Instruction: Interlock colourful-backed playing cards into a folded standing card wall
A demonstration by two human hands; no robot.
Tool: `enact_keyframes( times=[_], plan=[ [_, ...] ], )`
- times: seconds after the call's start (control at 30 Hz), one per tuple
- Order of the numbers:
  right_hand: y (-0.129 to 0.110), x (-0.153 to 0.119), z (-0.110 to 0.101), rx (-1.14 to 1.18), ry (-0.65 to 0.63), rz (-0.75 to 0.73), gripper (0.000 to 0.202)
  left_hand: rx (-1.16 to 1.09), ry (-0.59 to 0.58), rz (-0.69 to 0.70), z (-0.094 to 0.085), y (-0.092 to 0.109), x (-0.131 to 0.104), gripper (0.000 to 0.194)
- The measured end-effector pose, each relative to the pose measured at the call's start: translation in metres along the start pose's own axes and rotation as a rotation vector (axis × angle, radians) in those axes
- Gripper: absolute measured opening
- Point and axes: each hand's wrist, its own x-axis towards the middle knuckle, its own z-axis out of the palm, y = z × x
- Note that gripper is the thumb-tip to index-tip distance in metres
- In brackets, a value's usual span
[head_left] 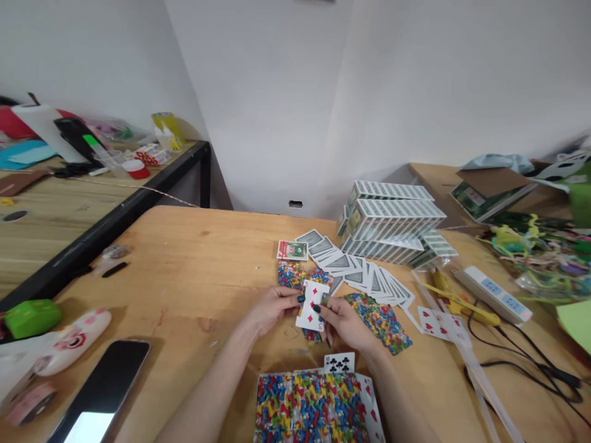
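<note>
Both of my hands hold a playing card (305, 320), the three of diamonds, face up above the table. My left hand (272, 309) pinches its left edge, and my right hand (347, 320) grips the right edge with the thumb on its face. Just beyond and below the card lie pieces with a colourful pattern (290, 275), partly hidden by it. A block of similar patterned pieces (309, 400) sits nearest me, with a ten of clubs (339, 363) sticking out at its far edge. Grey-backed cards (344, 263) spread in a fan behind my right hand.
Striped card boxes (397, 218) are stacked at the back right, and a small card box (292, 250) lies beyond my hands. At right are a yellow glue gun (462, 301), a power strip (494, 295) and black cables. A phone (104, 387) rests at front left.
</note>
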Motion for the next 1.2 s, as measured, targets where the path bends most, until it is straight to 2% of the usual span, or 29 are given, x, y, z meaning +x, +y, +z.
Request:
enact_keyframes(
  times=[0.27, 0.4, 0.6, 0.7, 0.87, 0.97, 1.1, 1.2],
  plan=[
    [0.004, 0.002, 0.0, -0.084, 0.05, 0.047, 0.04, 0.175, 0.151, 0.081, 0.005, -0.005, 0.006, 0.023],
    [0.002, 0.003, 0.003, -0.151, 0.097, 0.002, 0.04, 0.298, 0.222, 0.178, 0.011, -0.008, 0.006, 0.02],
    [0.001, 0.004, 0.009, -0.302, 0.125, -0.065, 0.042, 0.5, 0.35, 0.361, 0.015, -0.015, 0.009, 0.027],
    [0.0, 0.004, 0.009, -0.269, 0.123, -0.069, 0.044, 0.587, 0.33, 0.409, 0.012, -0.019, 0.011, 0.027],
    [-0.003, 0.005, 0.007, -0.06, 0.196, -0.132, 0.036, 0.579, 0.298, 0.384, 0.01, -0.022, 0.009, 0.023],
    [0.0, 0.007, 0.007, 0.019, 0.244, -0.118, 0.036, 0.537, 0.259, 0.393, 0.01, -0.021, 0.008, 0.019],
    [0.005, 0.009, 0.008, 0.032, 0.336, -0.143, 0.037, 0.411, 0.227, 0.357, 0.007, -0.021, 0.008, 0.025],
    [0.006, 0.008, 0.008, 0.004, 0.337, -0.161, 0.036, 0.382, 0.232, 0.339, 0.005, -0.02, 0.006, 0.025]
  ],
)
